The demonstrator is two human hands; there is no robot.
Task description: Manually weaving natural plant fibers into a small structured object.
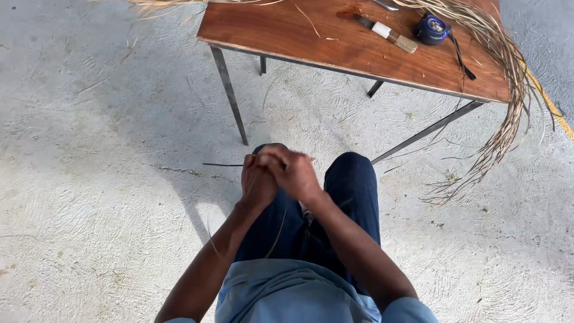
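My left hand [256, 182] and my right hand [293, 172] are pressed together above my knees, both closed on a thin dark strip of plant fibre [222, 164] that sticks out to the left. A pale strand [277, 232] of the same fibre trails down over my blue trousers [353, 191]. The fingers overlap, so the grip itself is partly hidden.
A brown wooden table [287, 30] on thin metal legs stands just ahead. On it lie a knife with a taped handle [388, 33] and a blue tape measure [431, 29]. A bundle of dried fibres [508, 101] hangs off its right edge to the concrete floor [89, 179].
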